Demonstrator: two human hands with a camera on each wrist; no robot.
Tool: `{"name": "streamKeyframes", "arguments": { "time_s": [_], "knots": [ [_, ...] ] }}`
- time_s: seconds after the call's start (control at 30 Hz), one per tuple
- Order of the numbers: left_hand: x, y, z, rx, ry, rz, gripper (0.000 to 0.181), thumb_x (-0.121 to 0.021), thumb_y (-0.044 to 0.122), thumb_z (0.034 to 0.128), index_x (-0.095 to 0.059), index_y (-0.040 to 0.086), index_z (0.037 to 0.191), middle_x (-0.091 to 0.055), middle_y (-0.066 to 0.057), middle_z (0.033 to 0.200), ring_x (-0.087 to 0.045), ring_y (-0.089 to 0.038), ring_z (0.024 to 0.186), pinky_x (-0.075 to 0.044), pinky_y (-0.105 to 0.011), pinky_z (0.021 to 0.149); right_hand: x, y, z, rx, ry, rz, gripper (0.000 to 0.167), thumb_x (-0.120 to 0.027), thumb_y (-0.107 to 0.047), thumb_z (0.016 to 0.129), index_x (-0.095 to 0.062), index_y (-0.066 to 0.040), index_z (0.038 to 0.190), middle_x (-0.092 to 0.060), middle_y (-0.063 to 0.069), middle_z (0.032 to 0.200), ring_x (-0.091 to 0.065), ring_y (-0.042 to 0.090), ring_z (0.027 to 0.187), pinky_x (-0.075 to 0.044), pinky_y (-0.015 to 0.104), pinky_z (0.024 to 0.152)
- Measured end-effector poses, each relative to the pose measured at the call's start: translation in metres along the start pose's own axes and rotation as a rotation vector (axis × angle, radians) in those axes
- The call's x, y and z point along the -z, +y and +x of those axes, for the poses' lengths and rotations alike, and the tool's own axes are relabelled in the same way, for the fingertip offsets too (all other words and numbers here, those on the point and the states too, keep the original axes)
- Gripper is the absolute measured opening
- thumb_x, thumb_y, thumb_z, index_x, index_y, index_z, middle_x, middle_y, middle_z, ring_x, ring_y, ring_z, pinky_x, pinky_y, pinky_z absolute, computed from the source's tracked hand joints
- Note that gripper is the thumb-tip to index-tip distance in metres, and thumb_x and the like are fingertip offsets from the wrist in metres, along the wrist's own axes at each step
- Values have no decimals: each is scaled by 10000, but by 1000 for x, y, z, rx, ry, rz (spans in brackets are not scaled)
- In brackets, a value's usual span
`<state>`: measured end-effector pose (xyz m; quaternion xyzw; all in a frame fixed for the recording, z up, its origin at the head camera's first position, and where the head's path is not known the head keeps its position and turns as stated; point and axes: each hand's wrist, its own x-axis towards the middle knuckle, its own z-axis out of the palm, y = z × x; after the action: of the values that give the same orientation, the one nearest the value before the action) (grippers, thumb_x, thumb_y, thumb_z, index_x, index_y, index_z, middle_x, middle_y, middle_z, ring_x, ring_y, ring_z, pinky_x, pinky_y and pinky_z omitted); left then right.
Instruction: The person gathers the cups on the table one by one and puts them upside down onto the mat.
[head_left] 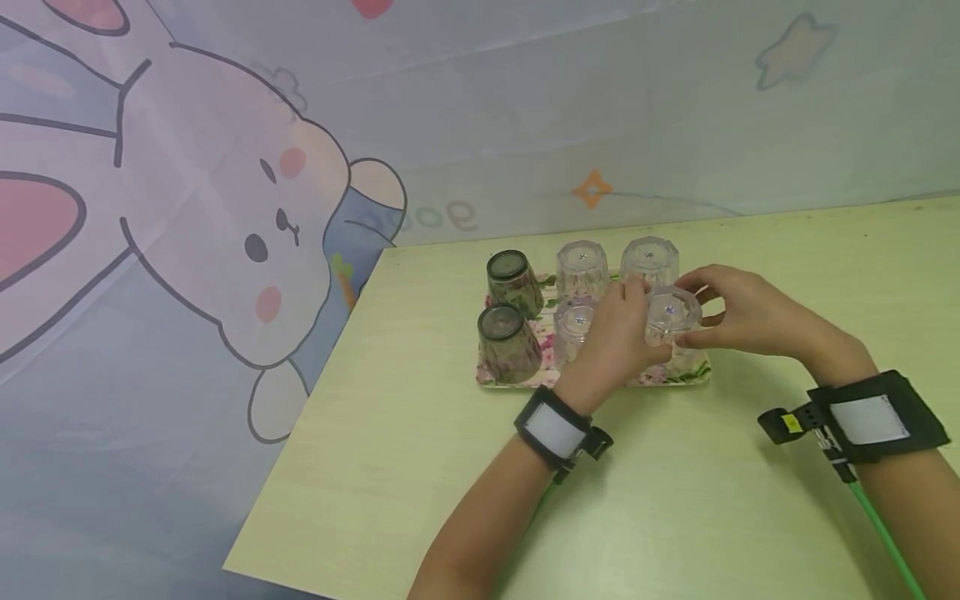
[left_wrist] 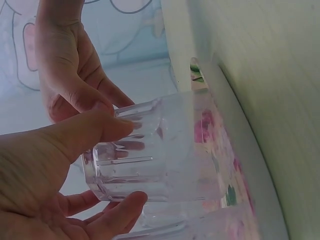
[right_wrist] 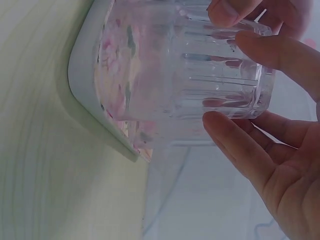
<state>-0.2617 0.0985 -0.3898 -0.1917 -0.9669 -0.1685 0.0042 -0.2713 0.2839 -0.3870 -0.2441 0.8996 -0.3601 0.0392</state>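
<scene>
A clear faceted drinking glass stands upside down at the front right of a flower-patterned tray. From the left, my left hand holds it, thumb and fingers on opposite sides near its upturned base. My right hand grips the same glass from the right, fingers curled around it. In the left wrist view, the glass has its mouth down by the tray surface; contact is hard to tell. Another clear glass sits just left of my left hand, partly hidden by it.
Two more clear glasses stand upturned along the tray's back row. At its left end are two smoky dark glasses, also upside down. The tray lies on a pale wooden table, with a printed cloth hanging behind.
</scene>
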Motion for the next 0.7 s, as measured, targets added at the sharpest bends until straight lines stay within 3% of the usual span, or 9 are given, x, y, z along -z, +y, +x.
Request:
{"name": "streamKeyframes", "arguments": {
  "time_s": [0.3,0.7],
  "knots": [
    [0,3,-2,16,-3,31,786,-790,371,777,-373,100,1386,-491,-56,1305,-510,-126,1159,-492,-182,935,-2,2,2,-5,-15,-12,649,-801,-153,764,-475,61,1283,-547,220,1233,-574,376,1096,-610,340,754],
    [-1,3,-1,-10,14,117,781,-786,394,773,-390,67,1362,-509,-62,1277,-519,-127,1150,-489,-184,947,-4,4,3,-4,-17,-8,639,-805,-143,754,-483,62,1265,-548,215,1217,-577,373,1089,-610,314,741]
  ]
}}
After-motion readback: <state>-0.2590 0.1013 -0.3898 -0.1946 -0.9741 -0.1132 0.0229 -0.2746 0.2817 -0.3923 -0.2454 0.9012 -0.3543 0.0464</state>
